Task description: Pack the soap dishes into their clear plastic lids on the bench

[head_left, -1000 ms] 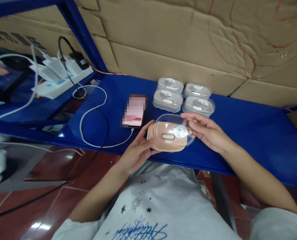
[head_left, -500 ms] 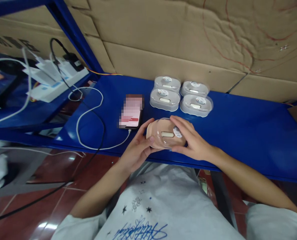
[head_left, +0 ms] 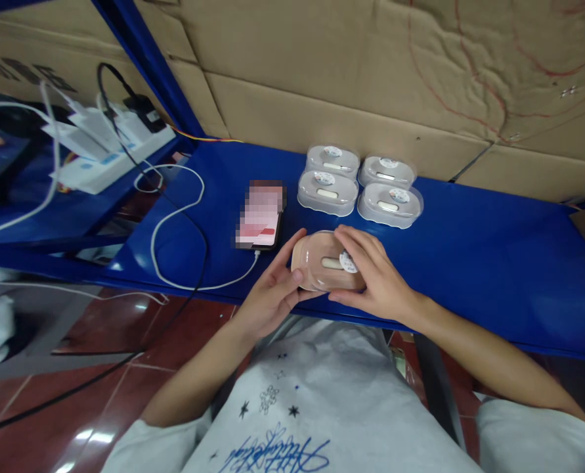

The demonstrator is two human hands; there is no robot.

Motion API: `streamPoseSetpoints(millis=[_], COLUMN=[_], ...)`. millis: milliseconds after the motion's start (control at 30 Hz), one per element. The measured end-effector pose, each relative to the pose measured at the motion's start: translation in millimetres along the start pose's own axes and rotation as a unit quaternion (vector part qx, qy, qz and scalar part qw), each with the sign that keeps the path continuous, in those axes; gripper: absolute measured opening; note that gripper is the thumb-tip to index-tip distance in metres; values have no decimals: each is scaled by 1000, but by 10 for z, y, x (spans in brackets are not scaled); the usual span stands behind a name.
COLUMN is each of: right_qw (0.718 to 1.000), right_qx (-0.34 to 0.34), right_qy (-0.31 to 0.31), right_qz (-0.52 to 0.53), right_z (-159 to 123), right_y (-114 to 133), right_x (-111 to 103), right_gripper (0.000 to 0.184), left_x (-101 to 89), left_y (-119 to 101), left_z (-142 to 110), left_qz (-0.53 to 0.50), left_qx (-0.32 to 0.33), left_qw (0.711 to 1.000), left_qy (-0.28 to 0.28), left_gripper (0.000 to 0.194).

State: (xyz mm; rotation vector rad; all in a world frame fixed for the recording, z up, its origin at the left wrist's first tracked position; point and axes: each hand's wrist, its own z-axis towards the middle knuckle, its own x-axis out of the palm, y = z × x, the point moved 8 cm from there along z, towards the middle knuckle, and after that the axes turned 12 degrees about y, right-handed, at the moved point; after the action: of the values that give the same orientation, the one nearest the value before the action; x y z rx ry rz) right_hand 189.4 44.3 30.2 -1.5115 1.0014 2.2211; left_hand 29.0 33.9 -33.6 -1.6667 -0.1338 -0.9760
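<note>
A peach oval plastic box (head_left: pixel 310 284), which looks like a soap box, is held above the table's front edge. Its clear lid (head_left: pixel 322 246) covers the top, with a round white label (head_left: pixel 348 262) at the right end. Through the lid shows a pale oblong piece in the middle. My left hand (head_left: pixel 278 284) grips the box's left end, thumb on top and fingers beneath. Wrapped over the right end, my right hand (head_left: pixel 378 276) presses on the lid and hides part of the label. Whether the lid is fully seated I cannot tell.
Several grey lidded boxes of the same shape (head_left: pixel 327 195) stand grouped at the back of the blue table (head_left: pixel 469 263). A phone (head_left: pixel 261 217) on a white charging cable (head_left: pixel 176 215) lies left of them. Further left is a loaded power strip (head_left: pixel 105 172). Cardboard (head_left: pixel 322 72) walls the back.
The clear lid has come down from a raised, offset position onto the peach box. My right hand has moved left and wrapped over the right end. My left hand keeps its hold.
</note>
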Motion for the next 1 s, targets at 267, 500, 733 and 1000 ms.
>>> streamPoseSetpoints(millis=[267, 500, 733, 1000], right_qw=[997, 995, 984, 943], right_qx=[-34, -5, 89, 255], right_qy=[69, 98, 124, 33], right_qz=[24, 20, -89, -214], right_z=[-4, -66, -470, -1345], right_y=[-73, -237, -466, -671], right_x=[37, -33, -265, -613], right_gripper=[112, 99, 82, 88], left_x=[-58, -43, -10, 52], left_y=[-13, 23, -5, -40], left_z=[7, 23, 16, 28], left_qz=[-3, -3, 68, 101], left_qx=[11, -20, 24, 26], left_qw=[998, 999, 997, 995], left_qy=[-58, -44, -33, -8], left_gripper=[71, 72, 42, 31])
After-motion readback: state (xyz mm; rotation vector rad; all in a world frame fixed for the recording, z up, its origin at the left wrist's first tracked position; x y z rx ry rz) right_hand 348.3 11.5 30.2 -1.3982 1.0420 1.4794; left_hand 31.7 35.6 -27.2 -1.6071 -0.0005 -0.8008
